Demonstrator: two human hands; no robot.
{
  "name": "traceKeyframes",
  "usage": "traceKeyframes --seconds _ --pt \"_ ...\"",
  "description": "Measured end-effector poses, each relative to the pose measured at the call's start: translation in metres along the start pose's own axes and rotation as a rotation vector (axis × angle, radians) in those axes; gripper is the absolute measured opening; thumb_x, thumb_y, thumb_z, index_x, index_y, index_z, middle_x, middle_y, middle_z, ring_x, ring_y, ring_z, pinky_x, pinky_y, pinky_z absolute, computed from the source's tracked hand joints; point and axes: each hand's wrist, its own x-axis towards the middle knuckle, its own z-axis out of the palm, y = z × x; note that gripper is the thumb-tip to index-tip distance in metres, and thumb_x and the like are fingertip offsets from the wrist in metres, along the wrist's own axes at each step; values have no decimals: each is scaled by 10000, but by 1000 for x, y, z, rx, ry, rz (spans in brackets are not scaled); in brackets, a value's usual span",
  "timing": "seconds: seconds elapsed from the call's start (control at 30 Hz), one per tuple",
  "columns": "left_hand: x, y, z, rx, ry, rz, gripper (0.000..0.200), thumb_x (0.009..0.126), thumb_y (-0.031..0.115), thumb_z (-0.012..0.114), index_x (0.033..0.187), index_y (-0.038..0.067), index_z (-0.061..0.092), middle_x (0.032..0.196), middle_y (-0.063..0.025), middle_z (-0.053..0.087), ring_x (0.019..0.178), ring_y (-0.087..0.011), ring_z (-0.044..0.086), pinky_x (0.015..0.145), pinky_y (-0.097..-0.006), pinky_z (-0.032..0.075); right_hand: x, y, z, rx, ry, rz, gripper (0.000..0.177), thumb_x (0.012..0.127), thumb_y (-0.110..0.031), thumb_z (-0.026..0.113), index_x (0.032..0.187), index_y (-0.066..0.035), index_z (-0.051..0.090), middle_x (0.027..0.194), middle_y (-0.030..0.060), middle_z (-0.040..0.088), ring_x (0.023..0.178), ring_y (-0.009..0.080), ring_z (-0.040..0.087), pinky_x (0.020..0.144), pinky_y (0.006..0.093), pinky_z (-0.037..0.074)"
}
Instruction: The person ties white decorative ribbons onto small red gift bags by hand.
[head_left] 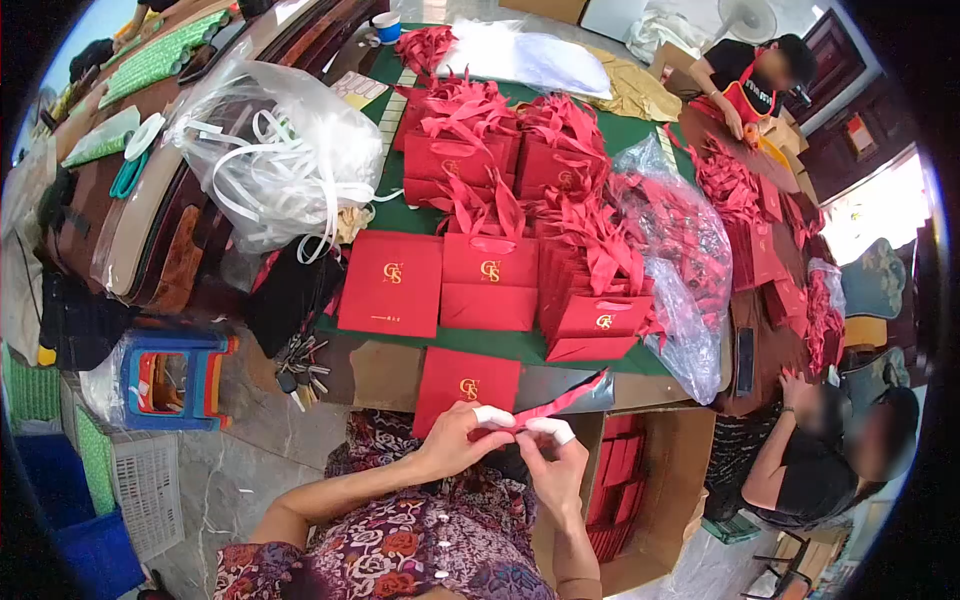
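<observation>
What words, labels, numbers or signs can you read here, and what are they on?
"GTS" (the G may be C): gold monogram on red paper gift bags.
Too small: gold line low on the leftmost front bag.
Blurred: white lettering on a person's black shirt; upper-right red sign.

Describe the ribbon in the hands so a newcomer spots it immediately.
Start at the green table and go to the flat, red, gold-lettered bag nearest the camera. Beside that bag, the left hand and right hand pinch a narrow red ribbon; unlike the bunched red ribbons farther back, it stretches out as a single strip.
</observation>
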Motion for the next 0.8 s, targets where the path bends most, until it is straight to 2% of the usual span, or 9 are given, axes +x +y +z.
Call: traceKeyframes --seconds 0.07,0.17,0.33,0.5,0.57,0.63,0.7,0.77,0.8 --pt "-2 -4 7 -500 -16 -164 181 960 112 643 1115 29 687 1018 -69 723 970 -121 670 872 -259 525 0 5 5 448 61 160 266 877 16 712 1136 -15 656 975 47 694 887 115 642 801 248 513" --pt "2 -15 15 -707 46 -215 169 966 88 629 1097 -1 686 1007 -44 714 956 -87 648 842 -242 522 12 3 14 621 79 241 235 875 34 706 1102 -7 667 927 28 683 855 103 632 785 247 510" --pt "11 -25 16 -800 39 -226 176 973 101 625 1095 -8 688 1006 -21 704 946 -77 635 831 -242 513 17 17 27 599 58 112 173 879 72 677 1043 18 674 1053 38 609 958 110 603 822 237 486" --pt "18 -31 4 -774 -65 -260 185 961 79 635 1122 0 679 1037 -17 694 959 -81 621 859 -253 505 25 16 29 608 90 69 128 895 75 644 1007 13 631 1071 56 623 955 119 612 830 247 492" --pt "22 -17 -10 -351 46 -169 245 930 124 682 1150 16 664 1065 -51 690 954 -120 646 870 -273 511 28 12 24 611 91 47 115 904 73 629 998 8 615 1067 61 631 949 120 614 832 251 495" --pt "30 -16 -25 198 142 37 380 835 145 741 1185 40 637 1094 -138 650 986 -301 616 865 -402 494 29 12 20 587 114 167 111 915 64 607 993 -13 591 1045 71 650 907 122 618 810 264 507" --pt "37 -23 -27 489 269 159 479 802 156 754 1241 40 601 1178 -135 610 1077 -329 548 918 -440 445 33 12 22 600 159 206 91 914 26 635 992 -20 625 987 52 667 869 109 626 768 270 518" --pt "41 -32 -26 559 260 169 558 777 173 767 1278 24 571 1256 -134 562 1161 -333 499 964 -452 406 39 10 19 162 68 279 89 903 -7 666 991 -20 659 957 49 676 844 89 629 721 264 518" --pt "43 -35 -25 620 251 159 564 777 177 766 1279 14 569 1255 -140 556 1165 -340 494 959 -458 405 44 12 24 74 108 189 110 886 -46 699 992 -21 682 913 64 682 815 111 643 698 272 519"
